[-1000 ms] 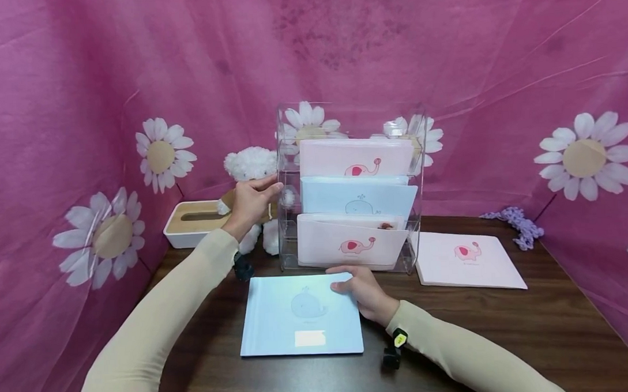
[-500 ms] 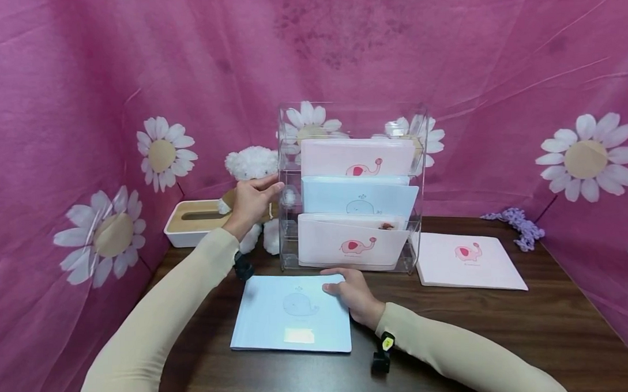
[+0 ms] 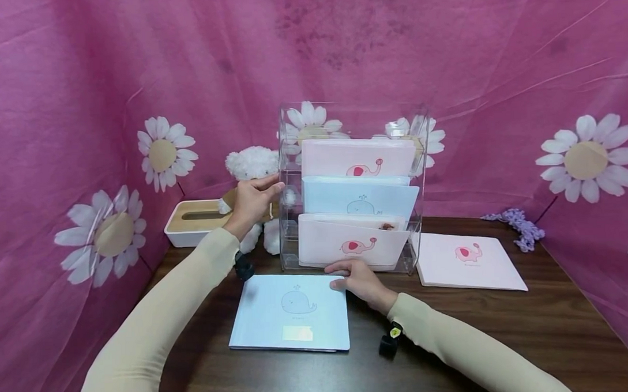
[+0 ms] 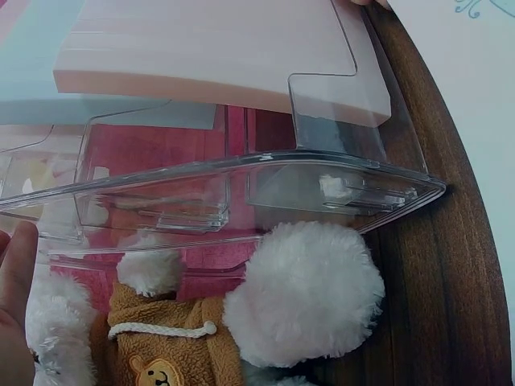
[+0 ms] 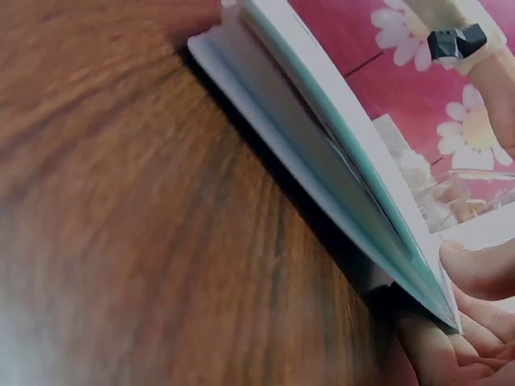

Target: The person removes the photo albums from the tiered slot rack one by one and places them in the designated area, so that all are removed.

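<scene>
A: What is your right hand (image 3: 364,283) grasping?

B: You're pinching the upper right corner of a light blue rectangular booklet (image 3: 287,321) with a line-drawn whale on its cover. In the right wrist view, your thumb is on top and your fingers are underneath.

A: And where is that booklet?

B: In front of you on the dark brown wood-grained worktop (image 3: 506,339), just before a clear plastic tiered rack (image 3: 291,260).

A: How about your left hand (image 3: 251,205)?

B: Released, with its fingers extended to the left side of the rack. Exactly how the fingertips meet the plastic is hard to make out.

A: What does the rack hold?

B: You have pale elephant-printed booklets (image 3: 357,255) in the front tier, light blue whale-printed booklets (image 3: 329,196) in the middle and pink elephant-printed booklets (image 3: 328,155) higher up behind.

A: And around it?

B: On your right, a pale pink elephant-printed booklet (image 3: 451,272) lies flat, with a fuzzy purple bundle (image 3: 525,230) near it. Behind your left hand sits a fluffy white plush toy (image 3: 251,162) in brown clothing, beside a white box with a slotted wooden lid (image 3: 185,239).
</scene>
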Motion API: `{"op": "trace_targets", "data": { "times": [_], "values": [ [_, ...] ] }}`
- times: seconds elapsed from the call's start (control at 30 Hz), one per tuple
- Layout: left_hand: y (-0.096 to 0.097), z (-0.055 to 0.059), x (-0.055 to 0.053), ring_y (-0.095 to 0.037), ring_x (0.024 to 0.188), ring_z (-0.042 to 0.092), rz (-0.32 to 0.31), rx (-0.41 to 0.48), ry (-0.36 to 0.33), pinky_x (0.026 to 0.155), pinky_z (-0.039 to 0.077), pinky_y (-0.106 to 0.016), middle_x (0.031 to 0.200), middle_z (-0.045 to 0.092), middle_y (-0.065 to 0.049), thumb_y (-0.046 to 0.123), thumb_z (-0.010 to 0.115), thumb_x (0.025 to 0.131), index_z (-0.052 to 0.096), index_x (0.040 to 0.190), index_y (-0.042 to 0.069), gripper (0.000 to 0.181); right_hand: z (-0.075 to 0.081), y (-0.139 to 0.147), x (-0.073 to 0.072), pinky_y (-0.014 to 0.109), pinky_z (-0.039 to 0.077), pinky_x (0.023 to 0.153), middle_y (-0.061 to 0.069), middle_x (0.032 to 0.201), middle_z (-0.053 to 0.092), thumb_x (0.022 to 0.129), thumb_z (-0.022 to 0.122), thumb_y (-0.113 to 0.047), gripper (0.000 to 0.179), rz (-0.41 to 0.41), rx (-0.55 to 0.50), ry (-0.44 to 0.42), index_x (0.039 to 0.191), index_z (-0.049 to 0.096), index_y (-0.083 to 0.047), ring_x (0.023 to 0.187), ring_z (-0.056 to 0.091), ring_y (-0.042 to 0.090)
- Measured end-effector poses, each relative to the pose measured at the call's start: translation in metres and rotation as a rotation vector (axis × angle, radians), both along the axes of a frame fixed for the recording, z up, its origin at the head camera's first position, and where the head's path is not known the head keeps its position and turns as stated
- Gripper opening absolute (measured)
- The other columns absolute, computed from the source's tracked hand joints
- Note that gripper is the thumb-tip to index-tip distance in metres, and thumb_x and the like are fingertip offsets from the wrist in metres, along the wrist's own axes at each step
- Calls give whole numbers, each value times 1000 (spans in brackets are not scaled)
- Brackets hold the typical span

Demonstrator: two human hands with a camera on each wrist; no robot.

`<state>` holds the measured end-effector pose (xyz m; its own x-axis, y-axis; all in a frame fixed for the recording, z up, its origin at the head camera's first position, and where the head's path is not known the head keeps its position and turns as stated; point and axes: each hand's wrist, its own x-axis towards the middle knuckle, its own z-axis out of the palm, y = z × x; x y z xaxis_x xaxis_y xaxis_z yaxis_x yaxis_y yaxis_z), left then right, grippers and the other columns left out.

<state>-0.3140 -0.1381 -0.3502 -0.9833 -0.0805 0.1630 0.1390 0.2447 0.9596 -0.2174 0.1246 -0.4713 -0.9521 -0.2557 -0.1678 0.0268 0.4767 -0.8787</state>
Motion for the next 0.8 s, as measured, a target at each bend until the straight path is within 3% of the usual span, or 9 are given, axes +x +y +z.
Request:
{"op": "trace_targets", "data": {
  "times": [0.2, 0.5, 0.8],
  "values": [
    [0, 0, 0, -19, 124, 66, 0, 9, 0, 100, 58, -36, 135, 68, -6, 23, 78, 91, 71, 127, 18, 37, 2, 7, 1, 37, 61, 96, 12, 121, 75, 84, 75, 4, 38, 65, -39, 66, 120, 73, -5, 117, 70, 27],
    [0, -1, 0, -18, 125, 65, 3, -2, -12, 101, 57, -36, 136, 67, -5, 25, 78, 91, 71, 128, 20, 38, 5, 20, 4, 34, 61, 95, 19, 121, 73, 85, 73, 4, 39, 116, -61, 142, 124, 69, 0, 113, 72, 32],
    [-1, -1, -1, -18, 123, 66, 3, 7, -4, 100, 58, -36, 135, 68, -5, 27, 79, 90, 71, 127, 19, 39, 43, 32, 7, 24, 61, 90, 27, 117, 72, 89, 71, 4, 36, 193, -245, 278, 124, 66, 6, 107, 71, 40]
  ]
}}
